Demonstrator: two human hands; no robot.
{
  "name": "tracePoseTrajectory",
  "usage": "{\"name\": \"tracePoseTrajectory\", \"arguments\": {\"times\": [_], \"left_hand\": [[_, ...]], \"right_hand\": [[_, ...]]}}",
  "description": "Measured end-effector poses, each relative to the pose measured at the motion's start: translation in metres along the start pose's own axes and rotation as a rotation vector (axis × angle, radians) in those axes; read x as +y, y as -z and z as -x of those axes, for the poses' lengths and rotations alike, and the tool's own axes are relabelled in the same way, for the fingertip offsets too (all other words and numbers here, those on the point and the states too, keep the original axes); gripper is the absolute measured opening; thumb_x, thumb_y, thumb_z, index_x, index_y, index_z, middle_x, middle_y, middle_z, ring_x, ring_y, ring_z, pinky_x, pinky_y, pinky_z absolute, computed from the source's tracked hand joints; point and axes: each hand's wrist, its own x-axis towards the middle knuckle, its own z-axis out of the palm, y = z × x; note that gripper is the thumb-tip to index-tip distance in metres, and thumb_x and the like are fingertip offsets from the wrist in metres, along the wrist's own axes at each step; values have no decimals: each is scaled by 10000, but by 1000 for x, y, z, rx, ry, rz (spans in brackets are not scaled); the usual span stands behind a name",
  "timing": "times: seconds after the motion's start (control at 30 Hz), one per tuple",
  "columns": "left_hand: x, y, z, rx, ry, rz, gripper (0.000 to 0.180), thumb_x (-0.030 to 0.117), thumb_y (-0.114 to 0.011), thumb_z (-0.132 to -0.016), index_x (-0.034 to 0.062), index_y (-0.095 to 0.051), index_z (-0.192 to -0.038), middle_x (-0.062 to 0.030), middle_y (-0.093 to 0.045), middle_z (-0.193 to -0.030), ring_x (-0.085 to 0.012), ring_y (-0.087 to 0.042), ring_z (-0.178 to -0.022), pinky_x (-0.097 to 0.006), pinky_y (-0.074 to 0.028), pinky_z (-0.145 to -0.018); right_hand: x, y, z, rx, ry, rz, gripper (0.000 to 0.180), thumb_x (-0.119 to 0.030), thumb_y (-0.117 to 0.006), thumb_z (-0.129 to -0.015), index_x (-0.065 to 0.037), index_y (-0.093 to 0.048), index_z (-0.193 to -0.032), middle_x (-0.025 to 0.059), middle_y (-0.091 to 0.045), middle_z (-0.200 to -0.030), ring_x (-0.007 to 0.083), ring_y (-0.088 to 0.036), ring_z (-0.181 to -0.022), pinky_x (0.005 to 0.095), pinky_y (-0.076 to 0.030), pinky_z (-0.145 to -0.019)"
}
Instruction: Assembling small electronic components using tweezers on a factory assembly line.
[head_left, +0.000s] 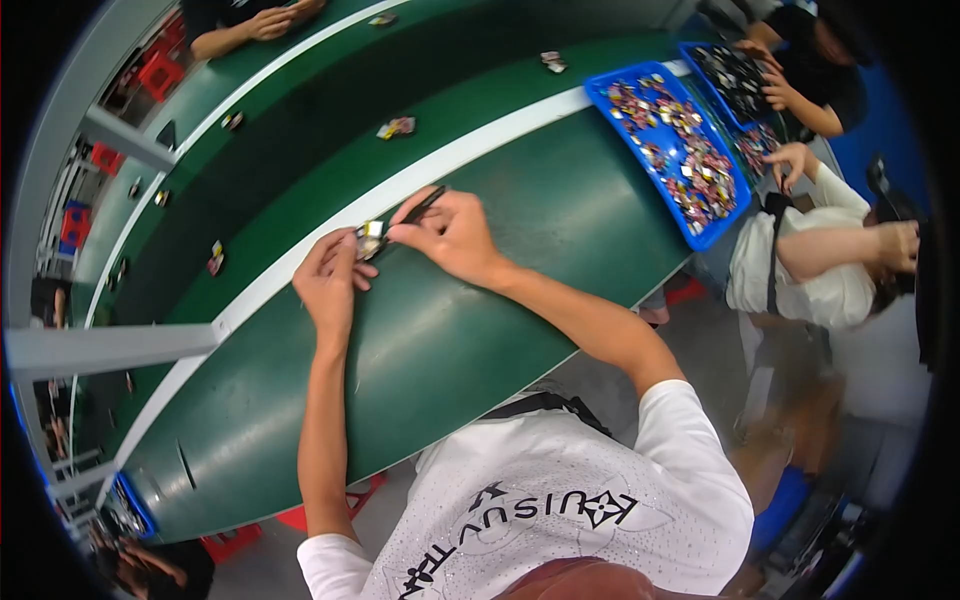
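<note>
Over the green bench, near its far white edge, my left hand (330, 280) pinches a small part (368, 243) between thumb and fingers. It shows silver, white and yellow patches and a dark side; its exact kind is too small to make out. From the right, my right hand (450, 235) is closed around a thin black pen-shaped tool (428, 205). The tool slants up and away from the fingers. The right thumb and fingertips meet the part's right side, where the tool's lower end is hidden.
Beyond the white edge, a green conveyor belt (480, 110) carries several scattered small parts, one a pinkish piece (397, 127). A blue tray (720, 215) full of small parts stands at the bench's right end, beside co-workers' hands. At left, a grey metal bar (120, 350) reaches the bench edge.
</note>
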Motion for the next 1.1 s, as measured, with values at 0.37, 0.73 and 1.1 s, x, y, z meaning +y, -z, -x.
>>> {"name": "tracePoseTrajectory", "arguments": {"times": [0.37,0.73,1.1], "left_hand": [[-5,-7,1,32,-10,104,202,60,-671,-973,-84,-716,-1108,-120,-731,-837,-146,-681,-597,-226,-498,-477],[0,-4,3,-25,-26,71,227,60,-671,-983,-97,-696,-1146,-151,-730,-876,-164,-697,-614,-242,-539,-499],[-2,-5,2,-101,-59,106,246,57,-670,-985,-105,-686,-1170,-155,-736,-887,-169,-710,-640,-245,-557,-516]], "right_hand": [[0,1,3,104,205,364,108,-24,-812,-838,-7,-731,-907,-84,-449,-534,-19,-337,-478,206,-233,-471],[0,-5,4,99,168,400,132,-48,-824,-845,0,-739,-934,-82,-449,-529,-14,-332,-478,211,-229,-470],[-12,-5,2,57,-154,-13,118,26,-734,-914,67,-688,-1015,106,-732,-917,116,-700,-781,220,-535,-676]]}}
